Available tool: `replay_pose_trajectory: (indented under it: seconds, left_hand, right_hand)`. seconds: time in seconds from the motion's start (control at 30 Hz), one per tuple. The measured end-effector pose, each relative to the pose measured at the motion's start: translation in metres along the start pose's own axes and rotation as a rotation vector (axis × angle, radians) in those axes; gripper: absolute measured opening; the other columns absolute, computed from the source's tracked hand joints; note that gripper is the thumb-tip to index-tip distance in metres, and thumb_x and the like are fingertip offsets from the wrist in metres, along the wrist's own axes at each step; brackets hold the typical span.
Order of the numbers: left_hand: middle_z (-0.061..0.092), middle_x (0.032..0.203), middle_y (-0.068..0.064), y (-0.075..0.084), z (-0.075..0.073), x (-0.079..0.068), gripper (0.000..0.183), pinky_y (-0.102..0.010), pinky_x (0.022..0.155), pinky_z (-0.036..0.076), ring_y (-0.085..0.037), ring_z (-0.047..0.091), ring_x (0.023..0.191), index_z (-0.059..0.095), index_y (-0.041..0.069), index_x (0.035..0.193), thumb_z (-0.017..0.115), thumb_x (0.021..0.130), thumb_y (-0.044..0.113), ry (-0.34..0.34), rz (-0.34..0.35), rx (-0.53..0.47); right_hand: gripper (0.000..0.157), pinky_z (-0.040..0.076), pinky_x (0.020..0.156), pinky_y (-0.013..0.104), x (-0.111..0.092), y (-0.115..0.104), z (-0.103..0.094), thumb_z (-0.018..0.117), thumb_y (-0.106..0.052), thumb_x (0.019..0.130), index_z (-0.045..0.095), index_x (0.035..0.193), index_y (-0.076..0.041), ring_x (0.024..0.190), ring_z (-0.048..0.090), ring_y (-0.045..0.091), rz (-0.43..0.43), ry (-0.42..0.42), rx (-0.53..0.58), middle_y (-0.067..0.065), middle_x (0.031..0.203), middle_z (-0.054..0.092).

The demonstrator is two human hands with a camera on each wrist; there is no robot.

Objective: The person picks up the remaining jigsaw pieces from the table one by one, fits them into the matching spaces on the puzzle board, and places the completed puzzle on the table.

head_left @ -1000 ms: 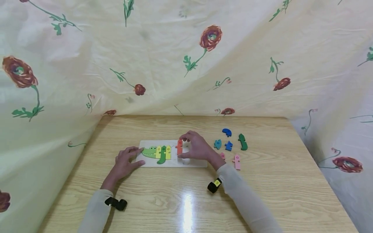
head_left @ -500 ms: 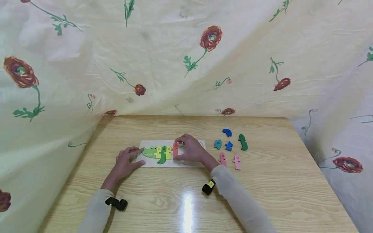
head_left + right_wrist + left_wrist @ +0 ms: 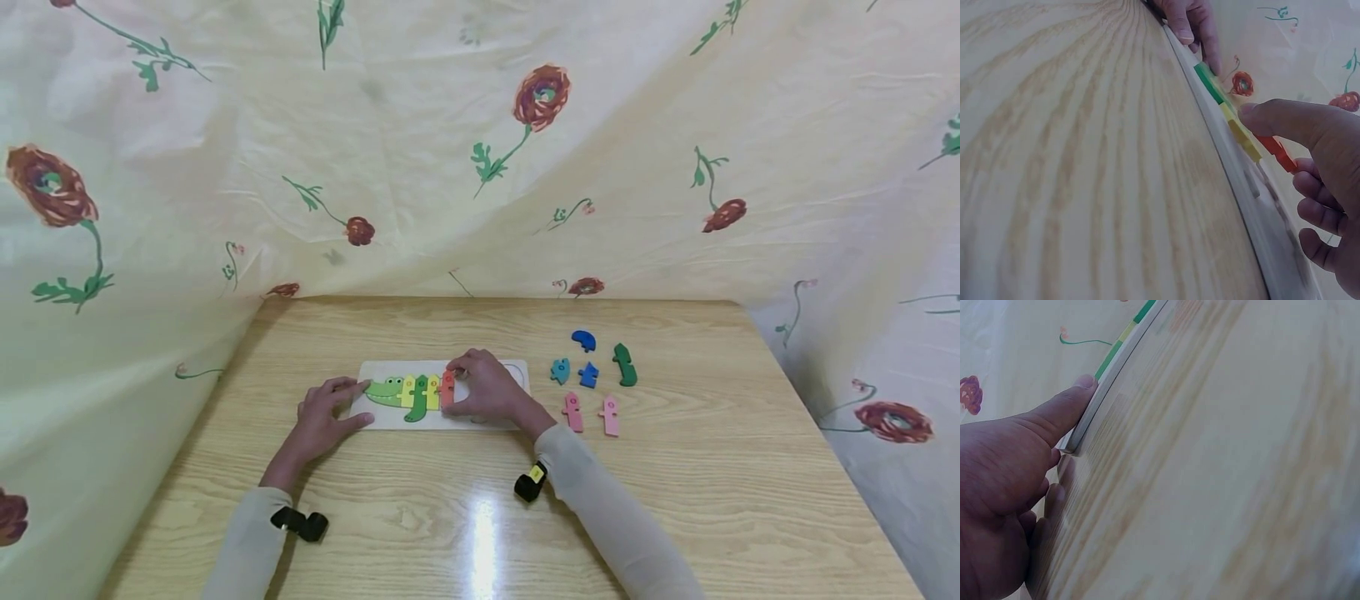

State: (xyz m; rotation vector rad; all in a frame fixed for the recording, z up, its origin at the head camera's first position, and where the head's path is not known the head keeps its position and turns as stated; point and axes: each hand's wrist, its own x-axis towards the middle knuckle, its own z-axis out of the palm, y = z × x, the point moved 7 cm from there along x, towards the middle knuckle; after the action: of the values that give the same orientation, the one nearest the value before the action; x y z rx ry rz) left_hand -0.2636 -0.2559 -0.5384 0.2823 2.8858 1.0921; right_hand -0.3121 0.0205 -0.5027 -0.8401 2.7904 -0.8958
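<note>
In the head view, a white puzzle board (image 3: 397, 424) lies on the table with a green crocodile head (image 3: 383, 392), yellow pieces (image 3: 408, 392) and a green piece (image 3: 416, 408) in it. My left hand (image 3: 321, 421) rests on the board's left end, thumb and index finger spread. Its thumb (image 3: 1067, 407) lies fairly straight along the near edge in the left wrist view. Between thumb and fingers, my right hand (image 3: 487, 387) pinches a red-orange puzzle piece (image 3: 447, 389) right beside the last yellow one. Part of that piece shows behind the thumb in the right wrist view.
Several loose pieces lie right of the board: a dark blue curved one (image 3: 583, 340), a teal one (image 3: 560, 371), a blue one (image 3: 588, 375), a dark green one (image 3: 624, 365) and two pink ones (image 3: 573, 412). A flowered cloth (image 3: 420, 150) hangs behind the table.
My right hand has moved left with the red-orange piece, from over the board's middle to beside the last yellow piece. The left hand stays in place. A pink piece has come fully into sight.
</note>
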Motion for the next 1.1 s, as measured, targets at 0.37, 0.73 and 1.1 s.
replay_pose_trajectory:
  seconds: [0.37, 0.73, 1.1]
  left_hand:
    - [0.045, 0.152, -0.019, -0.0022, 0.0008, 0.0001, 0.068, -0.059, 0.099, 0.022, -0.043, 0.034, 0.135, 0.054, 0.02, 0.149, 0.079, 0.089, 0.038, -0.002, -0.011, -0.006]
    - [0.046, 0.151, -0.019, -0.001, 0.0012, -0.0003, 0.067, -0.059, 0.1, 0.021, -0.044, 0.034, 0.135, 0.055, 0.019, 0.149, 0.079, 0.089, 0.036, 0.0, -0.007, -0.014]
    - [0.046, 0.151, -0.019, -0.0005, 0.0006, -0.0002, 0.066, -0.06, 0.1, 0.021, -0.044, 0.035, 0.134, 0.055, 0.019, 0.149, 0.079, 0.089, 0.035, 0.004, -0.004, -0.007]
  right_hand:
    - [0.07, 0.046, 0.1, 0.039, 0.0021, 0.0047, 0.008, 0.088, -0.049, 0.074, 0.068, 0.13, -0.013, 0.112, 0.053, 0.018, 0.025, -0.029, -0.033, -0.001, 0.117, 0.061]
    - [0.071, 0.045, 0.102, 0.04, 0.0025, 0.0031, 0.0088, 0.089, -0.047, 0.075, 0.067, 0.132, -0.01, 0.113, 0.053, 0.019, 0.026, -0.039, -0.053, 0.001, 0.118, 0.062]
    - [0.073, 0.046, 0.1, 0.039, 0.0039, 0.0045, 0.0106, 0.089, -0.048, 0.075, 0.067, 0.134, -0.01, 0.111, 0.053, 0.019, 0.014, -0.054, -0.065, 0.002, 0.12, 0.064]
